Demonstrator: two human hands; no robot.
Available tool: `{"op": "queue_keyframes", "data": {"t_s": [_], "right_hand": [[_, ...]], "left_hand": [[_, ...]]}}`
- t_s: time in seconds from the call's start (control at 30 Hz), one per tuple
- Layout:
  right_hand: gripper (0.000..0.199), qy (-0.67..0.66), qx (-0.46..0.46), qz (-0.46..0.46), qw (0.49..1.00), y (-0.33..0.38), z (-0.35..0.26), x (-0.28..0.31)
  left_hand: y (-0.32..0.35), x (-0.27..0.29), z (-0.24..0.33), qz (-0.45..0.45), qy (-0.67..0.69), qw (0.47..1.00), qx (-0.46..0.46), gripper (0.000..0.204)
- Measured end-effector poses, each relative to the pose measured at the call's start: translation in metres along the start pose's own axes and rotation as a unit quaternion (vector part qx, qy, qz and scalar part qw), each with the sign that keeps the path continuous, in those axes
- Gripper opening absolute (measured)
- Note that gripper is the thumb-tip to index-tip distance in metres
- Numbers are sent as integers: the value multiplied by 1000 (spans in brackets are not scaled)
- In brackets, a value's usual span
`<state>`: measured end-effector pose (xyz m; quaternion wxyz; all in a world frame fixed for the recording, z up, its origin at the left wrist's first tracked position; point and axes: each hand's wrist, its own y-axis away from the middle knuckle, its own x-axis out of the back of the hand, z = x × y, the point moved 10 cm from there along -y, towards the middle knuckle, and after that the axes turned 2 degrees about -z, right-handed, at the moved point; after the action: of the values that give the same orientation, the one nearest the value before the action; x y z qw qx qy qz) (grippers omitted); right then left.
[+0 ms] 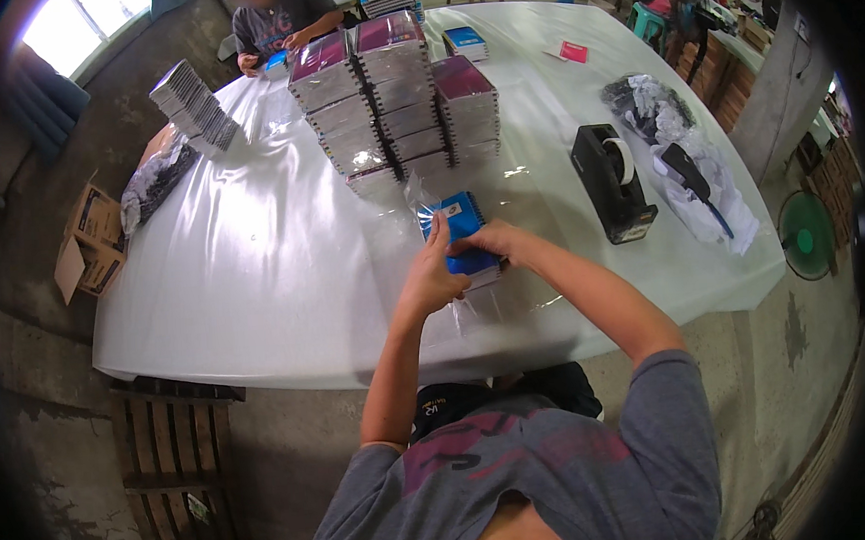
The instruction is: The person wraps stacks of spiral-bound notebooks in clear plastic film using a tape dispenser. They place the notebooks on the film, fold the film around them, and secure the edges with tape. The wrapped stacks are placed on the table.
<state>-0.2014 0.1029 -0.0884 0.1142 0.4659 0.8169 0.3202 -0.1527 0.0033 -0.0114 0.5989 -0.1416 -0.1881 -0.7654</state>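
A small stack of blue spiral notebooks (465, 213) lies on the table in front of me, its coil side to the right. Clear plastic film (417, 195) sticks up at its far left corner and shows loose by its near end. My left hand (435, 278) grips the stack's left side, thumb pointing away from me along the cover. From the right, my right hand (497, 242) bends its fingers over the near part of the cover and touches it. Whether those fingertips also pinch the film is hard to see.
Beyond my hands rise tall stacks of wrapped notebooks (394, 86) with maroon covers. A black tape dispenser (612, 184) stands to the right, beside crumpled plastic bags (654, 112). A leaning notebook stack (192, 107) and a cardboard box (98, 234) are left. Another person (278, 29) sits across.
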Motion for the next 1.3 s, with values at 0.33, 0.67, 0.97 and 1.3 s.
{"op": "queue_keyframes", "data": {"t_s": [0.33,0.67,0.97,1.3], "right_hand": [[77,16,17,-6,1000,6,-4,0],[78,-10,21,-20,1000,10,-2,1],[69,-20,17,3,1000,0,10,7],[50,84,50,91,991,-13,11,27]], "left_hand": [[11,9,2,-27,14,999,30,104],[19,18,3,9,24,1000,15,105],[16,14,5,31,36,999,-12,102],[-18,-37,-2,-122,5,992,23,112]]}}
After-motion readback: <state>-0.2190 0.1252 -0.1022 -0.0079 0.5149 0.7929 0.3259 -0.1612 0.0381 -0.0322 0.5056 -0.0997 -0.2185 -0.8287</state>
